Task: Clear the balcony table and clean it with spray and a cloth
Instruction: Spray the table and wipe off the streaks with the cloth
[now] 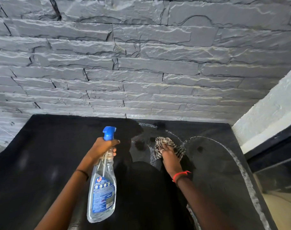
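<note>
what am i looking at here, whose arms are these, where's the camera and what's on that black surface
There is no machine here. These are a person's two bare arms, seen from one wide-angle camera worn on their head, looking forward and down. That is why the arms enter from the bottom edge.

The left hand grips a clear spray bottle by its neck, just under the blue trigger head. The right hand, with a red band at the wrist, holds a striped cloth down on the black table.

Pale curved streaks and dark wet spots show on the table around the cloth. A grey stone wall stands behind the table.
</note>
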`<control>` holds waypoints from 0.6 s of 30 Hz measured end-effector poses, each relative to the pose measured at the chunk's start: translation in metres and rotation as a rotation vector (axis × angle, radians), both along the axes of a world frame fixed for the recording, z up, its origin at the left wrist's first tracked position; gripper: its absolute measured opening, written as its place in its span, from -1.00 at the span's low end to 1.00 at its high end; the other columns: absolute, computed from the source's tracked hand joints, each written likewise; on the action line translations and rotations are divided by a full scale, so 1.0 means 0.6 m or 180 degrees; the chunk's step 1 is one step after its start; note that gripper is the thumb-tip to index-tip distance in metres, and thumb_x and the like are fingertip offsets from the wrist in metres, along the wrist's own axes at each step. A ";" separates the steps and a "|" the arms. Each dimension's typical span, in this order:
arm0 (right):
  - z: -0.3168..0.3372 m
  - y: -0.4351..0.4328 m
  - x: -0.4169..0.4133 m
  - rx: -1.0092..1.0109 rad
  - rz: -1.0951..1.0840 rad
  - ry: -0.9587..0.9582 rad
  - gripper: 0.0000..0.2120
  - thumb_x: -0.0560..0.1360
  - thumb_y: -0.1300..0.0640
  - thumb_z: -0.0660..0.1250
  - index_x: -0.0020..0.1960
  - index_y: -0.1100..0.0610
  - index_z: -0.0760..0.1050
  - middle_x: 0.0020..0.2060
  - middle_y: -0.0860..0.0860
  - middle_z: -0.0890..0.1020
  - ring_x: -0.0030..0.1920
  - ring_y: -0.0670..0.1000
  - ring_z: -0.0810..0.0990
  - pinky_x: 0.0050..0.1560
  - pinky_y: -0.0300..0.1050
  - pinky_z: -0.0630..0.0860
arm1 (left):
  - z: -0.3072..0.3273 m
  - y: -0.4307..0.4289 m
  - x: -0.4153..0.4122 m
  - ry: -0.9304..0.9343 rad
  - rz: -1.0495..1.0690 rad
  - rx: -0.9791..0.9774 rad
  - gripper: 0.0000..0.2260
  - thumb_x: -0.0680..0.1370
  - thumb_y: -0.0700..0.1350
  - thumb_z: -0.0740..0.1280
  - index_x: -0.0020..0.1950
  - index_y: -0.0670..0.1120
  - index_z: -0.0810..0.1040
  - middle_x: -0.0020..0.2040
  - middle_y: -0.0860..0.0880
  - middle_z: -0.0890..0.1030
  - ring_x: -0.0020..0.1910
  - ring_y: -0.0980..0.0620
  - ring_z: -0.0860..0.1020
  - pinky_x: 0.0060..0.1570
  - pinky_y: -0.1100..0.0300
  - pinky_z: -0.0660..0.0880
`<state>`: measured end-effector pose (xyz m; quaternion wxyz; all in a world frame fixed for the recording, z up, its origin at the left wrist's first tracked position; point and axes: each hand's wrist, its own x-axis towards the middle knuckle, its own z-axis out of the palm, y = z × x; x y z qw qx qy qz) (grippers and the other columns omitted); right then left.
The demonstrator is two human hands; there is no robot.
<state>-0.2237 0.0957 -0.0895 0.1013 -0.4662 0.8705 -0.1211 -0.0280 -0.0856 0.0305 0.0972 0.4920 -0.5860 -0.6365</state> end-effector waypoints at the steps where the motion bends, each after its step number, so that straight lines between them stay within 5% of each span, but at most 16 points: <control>1: 0.007 -0.022 0.014 -0.0021 0.0043 -0.0024 -0.61 0.41 0.45 0.15 0.19 0.34 0.52 0.32 0.23 0.44 0.32 0.27 0.39 0.39 -0.02 0.28 | 0.000 -0.003 0.007 0.0007 0.0015 0.0009 -0.84 0.49 -0.26 0.39 -0.24 -0.19 0.44 -0.50 -0.08 0.47 -0.59 0.02 0.45 -0.55 0.23 0.45; 3: 0.009 -0.056 0.052 -0.0085 0.0227 -0.0043 -0.60 0.37 0.42 0.15 0.15 0.31 0.56 0.26 0.20 0.51 0.22 0.27 0.49 0.17 0.05 0.52 | -0.004 -0.014 0.014 -0.0003 0.0039 0.0036 -0.85 0.49 -0.25 0.39 -0.22 -0.18 0.45 -0.48 -0.09 0.47 -0.57 0.01 0.46 -0.54 0.22 0.46; 7: 0.002 -0.048 0.135 -0.0220 0.0799 -0.0027 -0.51 0.32 0.25 0.02 0.06 0.12 0.64 0.11 0.04 0.63 0.08 0.07 0.62 -0.11 -0.11 0.62 | -0.010 -0.033 0.013 -0.0020 0.0010 0.0061 -0.86 0.49 -0.23 0.39 -0.21 -0.18 0.46 -0.45 -0.11 0.48 -0.55 -0.01 0.48 -0.48 0.20 0.48; 12: 0.001 0.061 0.145 0.0017 0.1251 0.0052 -0.52 0.29 0.15 0.05 0.00 -0.06 0.65 0.08 -0.13 0.64 0.06 -0.14 0.60 -0.05 -0.28 0.57 | -0.015 -0.047 0.002 0.0116 0.0060 0.0168 -0.87 0.49 -0.23 0.38 -0.20 -0.18 0.45 -0.44 -0.10 0.49 -0.54 0.00 0.48 -0.50 0.21 0.48; 15: 0.005 0.097 0.077 -0.0056 0.0966 0.0153 -0.47 0.28 0.19 0.05 0.11 -0.03 0.61 0.16 -0.09 0.60 0.19 -0.11 0.42 0.30 -0.35 0.22 | -0.020 -0.054 -0.001 0.0157 0.0049 0.0223 -0.87 0.49 -0.23 0.38 -0.19 -0.18 0.45 -0.44 -0.10 0.49 -0.53 0.01 0.48 -0.49 0.20 0.48; 18: -0.010 0.094 -0.031 0.0200 0.0630 -0.0092 -0.36 0.31 0.42 0.16 0.36 0.11 0.41 0.37 0.05 0.40 0.40 0.08 0.28 0.41 -0.35 -0.12 | -0.024 -0.058 -0.003 0.0182 0.0068 0.0260 -0.88 0.49 -0.23 0.38 -0.17 -0.18 0.45 -0.45 -0.09 0.48 -0.54 0.00 0.48 -0.49 0.19 0.47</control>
